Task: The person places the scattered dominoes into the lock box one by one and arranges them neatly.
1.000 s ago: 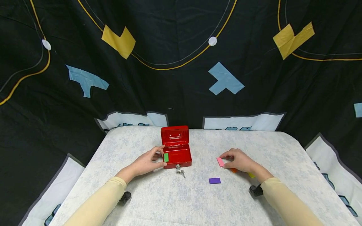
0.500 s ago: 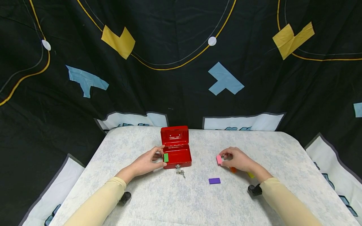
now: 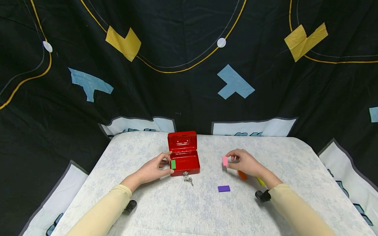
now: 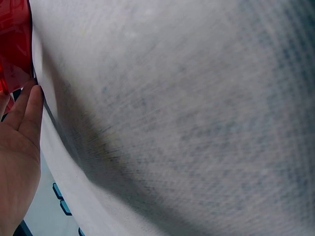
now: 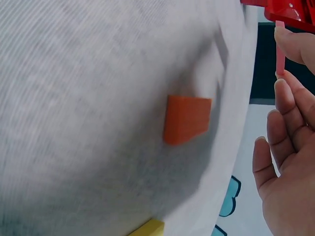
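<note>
In the head view a red metal cash box [image 3: 185, 165] stands on the table with its lid raised. A green block [image 3: 173, 164] is at its left end. My left hand [image 3: 152, 168] holds the left side of the box, thumb at the front corner and a finger towards the back. Between thumb and fingertips my right hand [image 3: 246, 164] pinches a pink block [image 3: 225, 161], off the table and right of the box. In the right wrist view this pink block [image 5: 280, 51] shows edge-on. An orange block [image 5: 187, 120] lies below the right hand.
A purple block [image 3: 223, 188] lies in front, between box and right arm. Part of a yellow block [image 3: 261, 182] shows beside the right wrist. Keys [image 3: 190, 180] hang from the lock at the box's front. A black curtain [image 3: 189, 98] rises behind the table [image 3: 177, 209].
My right hand has lifted the pink block and carried it a little left and away from me, turning it more upright. More of the orange block now shows. The left hand stays put.
</note>
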A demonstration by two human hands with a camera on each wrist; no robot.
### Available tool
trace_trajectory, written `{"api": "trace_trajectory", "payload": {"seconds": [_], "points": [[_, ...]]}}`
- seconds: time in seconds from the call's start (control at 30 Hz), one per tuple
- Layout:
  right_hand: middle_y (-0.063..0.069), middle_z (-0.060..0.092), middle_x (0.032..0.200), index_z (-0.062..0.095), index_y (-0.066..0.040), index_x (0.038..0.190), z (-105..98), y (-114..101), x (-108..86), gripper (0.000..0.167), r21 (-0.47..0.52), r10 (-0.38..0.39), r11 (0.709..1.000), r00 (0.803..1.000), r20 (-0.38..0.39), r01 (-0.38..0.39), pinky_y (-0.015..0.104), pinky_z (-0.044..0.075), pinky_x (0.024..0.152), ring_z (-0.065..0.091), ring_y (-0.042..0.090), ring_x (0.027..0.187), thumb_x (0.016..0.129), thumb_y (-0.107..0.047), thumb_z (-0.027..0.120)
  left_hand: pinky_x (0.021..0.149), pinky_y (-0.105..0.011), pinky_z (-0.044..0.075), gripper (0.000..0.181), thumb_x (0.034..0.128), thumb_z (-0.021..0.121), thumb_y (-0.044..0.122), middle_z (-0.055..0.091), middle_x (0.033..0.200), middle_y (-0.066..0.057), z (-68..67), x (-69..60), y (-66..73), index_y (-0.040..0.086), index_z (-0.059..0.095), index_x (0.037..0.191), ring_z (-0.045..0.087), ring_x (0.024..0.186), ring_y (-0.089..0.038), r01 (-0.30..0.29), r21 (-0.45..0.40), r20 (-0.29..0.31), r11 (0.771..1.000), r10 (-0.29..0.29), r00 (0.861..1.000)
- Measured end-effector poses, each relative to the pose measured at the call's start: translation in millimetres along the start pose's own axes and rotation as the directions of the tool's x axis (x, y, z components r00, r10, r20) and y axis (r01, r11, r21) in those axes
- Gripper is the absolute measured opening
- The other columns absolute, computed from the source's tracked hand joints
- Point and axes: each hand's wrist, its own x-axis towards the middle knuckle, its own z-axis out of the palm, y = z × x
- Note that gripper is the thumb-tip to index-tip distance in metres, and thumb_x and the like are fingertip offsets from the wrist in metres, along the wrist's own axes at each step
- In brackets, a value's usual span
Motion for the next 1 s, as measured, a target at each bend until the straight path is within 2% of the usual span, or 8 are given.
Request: {"api": "trace_trajectory", "payload": {"seconds": [0.4,0.67,0.8,1.0], "points": [[-0.002,0.058,0.099,0.069,-0.017,0.119,4,-17,6.6,0.033,-0.013,-0.007,1.0,1.0,-0.026,0.007,0.039,0.046,0.084,0.048,0.023,0.101,0.089,-0.024,0.079,0.081,-0.032,0.057,0.046,0.0881,0.079,0.048,0.036,0.161,0.011,-0.4,0.4,-0.5,0.022,0.055,0.118,0.059,0.126,-0.021,0.007,-0.013,0.004,1.0,-0.007,1.0],[-0.003,0.059,0.097,0.069,-0.015,0.118,10,-27,12.2,0.033,-0.006,-0.056,0.998,0.998,-0.034,0.056,0.04,0.045,0.083,0.048,0.022,0.1,0.088,-0.021,0.079,0.092,-0.035,0.055,0.046,0.0884,0.079,0.048,0.036,0.162,0.01,-0.2,1.0,-2.3,0.022,0.055,0.117,0.06,0.125,-0.018,-0.017,0.001,0.006,1.0,0.017,1.0],[-0.004,0.059,0.097,0.069,-0.016,0.118,14,-32,15.4,0.033,-0.013,-0.057,0.998,0.998,-0.035,0.057,0.039,0.045,0.082,0.048,0.022,0.1,0.087,-0.021,0.079,0.091,-0.035,0.055,0.046,0.0882,0.079,0.048,0.036,0.162,0.011,-0.3,0.5,-1.9,0.022,0.054,0.118,0.06,0.125,-0.018,-0.009,0.0,0.007,1.0,0.009,1.0],[-0.004,0.059,0.098,0.069,-0.017,0.118,18,-42,20.3,0.034,-0.004,-0.059,0.998,0.998,-0.03,0.059,0.038,0.046,0.083,0.049,0.021,0.102,0.087,-0.023,0.079,0.099,-0.04,0.052,0.046,0.0885,0.079,0.046,0.036,0.162,0.012,-1.0,-0.3,0.6,0.022,0.054,0.118,0.059,0.126,-0.018,-0.003,-0.001,0.009,1.0,0.003,1.0]]}}
